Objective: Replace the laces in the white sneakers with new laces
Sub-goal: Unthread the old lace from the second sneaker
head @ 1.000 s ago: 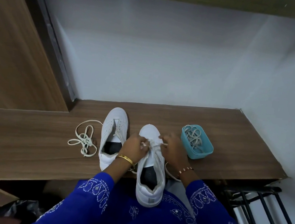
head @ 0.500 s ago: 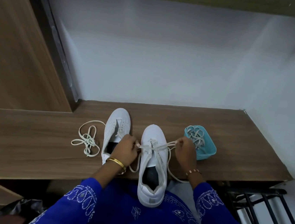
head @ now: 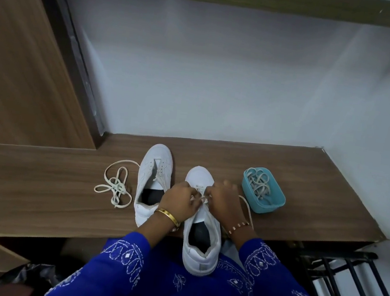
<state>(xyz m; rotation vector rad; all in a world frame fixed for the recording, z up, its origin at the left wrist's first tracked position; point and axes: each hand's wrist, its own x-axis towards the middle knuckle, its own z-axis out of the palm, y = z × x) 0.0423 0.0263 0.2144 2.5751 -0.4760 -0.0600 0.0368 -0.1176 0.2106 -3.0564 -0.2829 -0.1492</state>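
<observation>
Both hands had drawn together; left hand [head: 179, 198] and right hand [head: 224, 200] pinched the cream flat lace [head: 199, 195] over the white leather sneaker [head: 200, 241].

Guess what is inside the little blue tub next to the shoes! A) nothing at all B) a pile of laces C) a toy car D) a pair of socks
B: the little blue tub on the wooden shelf, to the right of the sneaker being laced, holds a tangled pile of pale laces.
</observation>
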